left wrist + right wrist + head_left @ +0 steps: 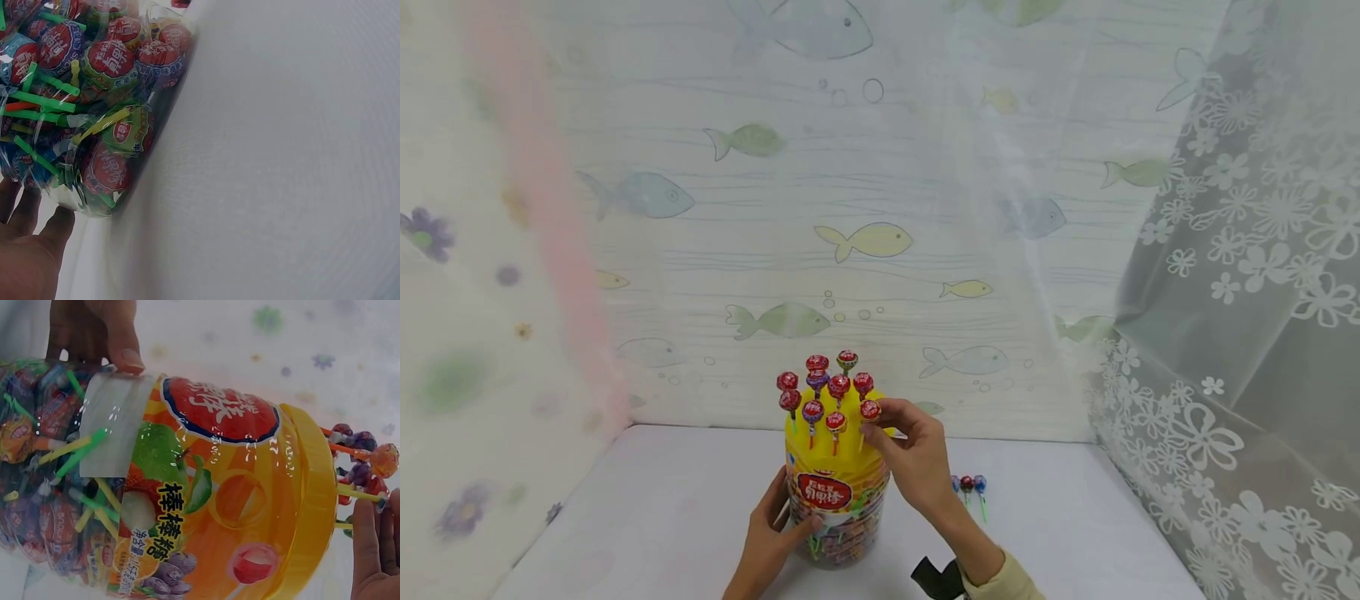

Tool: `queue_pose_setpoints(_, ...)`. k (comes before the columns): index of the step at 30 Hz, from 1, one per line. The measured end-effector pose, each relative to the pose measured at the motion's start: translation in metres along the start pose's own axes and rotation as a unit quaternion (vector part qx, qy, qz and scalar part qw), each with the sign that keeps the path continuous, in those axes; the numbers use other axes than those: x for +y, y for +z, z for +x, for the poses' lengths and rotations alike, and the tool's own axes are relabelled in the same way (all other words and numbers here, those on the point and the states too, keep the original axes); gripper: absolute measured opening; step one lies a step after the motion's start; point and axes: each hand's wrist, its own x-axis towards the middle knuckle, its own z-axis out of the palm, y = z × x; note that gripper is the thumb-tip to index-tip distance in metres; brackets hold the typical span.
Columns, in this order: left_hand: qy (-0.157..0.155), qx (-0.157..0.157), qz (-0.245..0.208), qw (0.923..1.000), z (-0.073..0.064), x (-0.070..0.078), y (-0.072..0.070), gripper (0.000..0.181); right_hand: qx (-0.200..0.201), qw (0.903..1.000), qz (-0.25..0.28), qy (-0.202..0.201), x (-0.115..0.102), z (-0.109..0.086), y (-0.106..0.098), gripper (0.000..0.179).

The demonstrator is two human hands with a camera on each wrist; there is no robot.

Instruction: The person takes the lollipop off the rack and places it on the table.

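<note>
A clear plastic jar [850,521] full of wrapped lollipops stands upright on the table, with a bright yellow lid [847,454]. Several lollipops stick up out of that lid, their red-topped round heads above thin coloured sticks. My left hand [767,529] holds the jar around its lower left side, thumb at the front; in the left wrist view its fingertips [59,222] lie against the clear wall. At the lid's right edge, my right hand [917,458] pinches one lollipop [870,410] between thumb and fingers. Its yellow stick [356,492] meets the lid in the right wrist view.
Right of the jar, a few loose lollipops [967,483] lie on the white table [1045,533], partly behind my right forearm. A dark strap [937,577] shows near the right sleeve. Fish-patterned sheeting [880,167] hangs behind the table, and flowered curtains [1247,292] hang at the sides.
</note>
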Motion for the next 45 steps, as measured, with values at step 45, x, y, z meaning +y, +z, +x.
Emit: queue_pose_setpoints(45,-0.023,0.007,-0.003,0.9997,0.000,-0.003,0.000,0.097,0.101,0.9812,-0.007,0.165,0.105,-0.070,-0.098,0.025)
